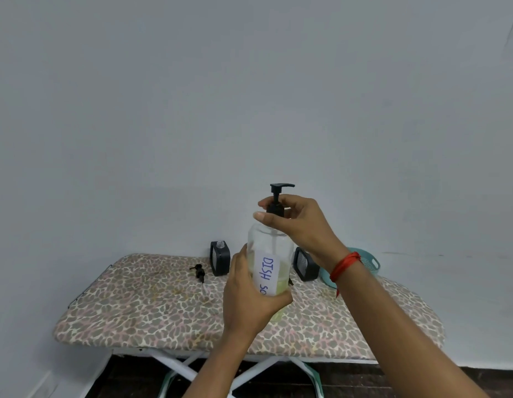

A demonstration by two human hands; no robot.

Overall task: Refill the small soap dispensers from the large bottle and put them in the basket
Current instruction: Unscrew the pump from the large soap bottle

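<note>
Hands: your left hand (251,294) wraps the lower body of the large bottle (271,254); your right hand (295,222) pinches the black pump (277,199) collar at its neck, fingers closed round it.
Bottle axis: near upright, leaning slightly, pump end up and away from you, held above the worktop (140,308).
Step, as I judge it: you are unscrewing the pump so the bottle can pour.
Nearer dispenser: the open-necked small dispenser (220,258) stands behind and just left of the bottle, on your left hand's side; its loose pump (200,272) lies further left.
Second dispenser: the other dispenser (306,264) stands behind and right, under your right wrist.
Basket: the teal basket (371,262) sits far right, partly hidden by your right forearm.
Turning point: the pour tips away from you, to the left dispenser.
</note>
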